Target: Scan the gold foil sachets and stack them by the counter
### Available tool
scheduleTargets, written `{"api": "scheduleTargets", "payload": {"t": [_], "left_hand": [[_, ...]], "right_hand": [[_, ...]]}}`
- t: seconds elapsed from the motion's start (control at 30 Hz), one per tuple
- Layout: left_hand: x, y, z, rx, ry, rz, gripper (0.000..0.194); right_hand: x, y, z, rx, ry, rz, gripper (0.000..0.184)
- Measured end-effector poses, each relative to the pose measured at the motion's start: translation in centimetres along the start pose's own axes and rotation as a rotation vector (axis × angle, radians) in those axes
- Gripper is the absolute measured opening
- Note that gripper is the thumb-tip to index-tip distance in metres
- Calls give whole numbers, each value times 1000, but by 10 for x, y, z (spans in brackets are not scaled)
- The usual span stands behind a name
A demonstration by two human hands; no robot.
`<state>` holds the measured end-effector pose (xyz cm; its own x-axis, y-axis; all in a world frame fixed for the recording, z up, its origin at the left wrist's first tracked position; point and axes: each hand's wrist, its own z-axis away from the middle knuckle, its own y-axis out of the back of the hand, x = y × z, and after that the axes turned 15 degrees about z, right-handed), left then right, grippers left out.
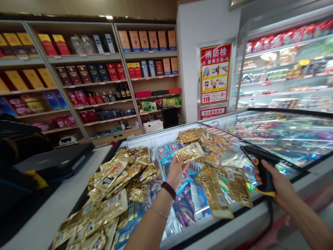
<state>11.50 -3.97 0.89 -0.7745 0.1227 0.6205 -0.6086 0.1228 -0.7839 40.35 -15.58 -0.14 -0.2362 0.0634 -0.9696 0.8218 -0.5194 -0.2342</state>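
**Sachet in one hand, scanner in the other**

The left hand (177, 172) holds a gold foil sachet (189, 152) up on open fingers; the right hand (275, 184), well apart, is clamped around a black-and-yellow barcode scanner (264, 166). Crinkled sachets (117, 177) lie heaped and scattered across the glass freezer lid (273, 128), beside a white tabletop (59, 205). Open room lies above the blue packets (186, 205) between the hands.

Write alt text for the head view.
A left hand holds up a gold foil sachet above a white glass-topped store freezer, while a right hand grips a black-and-yellow handheld barcode scanner. Heaps of similar gold foil sachets lie on the freezer.
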Motion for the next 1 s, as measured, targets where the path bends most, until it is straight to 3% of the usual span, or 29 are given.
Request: {"api": "scheduleTargets", "payload": {"t": [0.17, 0.4, 0.6, 0.83, 1.0], "left_hand": [[24, 14, 20, -71, -66, -7, 28], [62, 32, 24, -14, -259, -191, 50], [93, 55, 26, 21, -371, -221, 44], [107, 71, 28, 23, -411, -246, 43], [107, 76, 28, 43, -408, -250, 40]], "right_hand": [[-7, -42, 37, -119, 25, 99, 43], [-3, -109, 83, -353, 201, 396, 45], [2, -157, 111, -452, 368, 663, 48], [1, -193, 137, -434, 423, 822, 48], [4, -204, 145, -462, 396, 864, 51]]}}
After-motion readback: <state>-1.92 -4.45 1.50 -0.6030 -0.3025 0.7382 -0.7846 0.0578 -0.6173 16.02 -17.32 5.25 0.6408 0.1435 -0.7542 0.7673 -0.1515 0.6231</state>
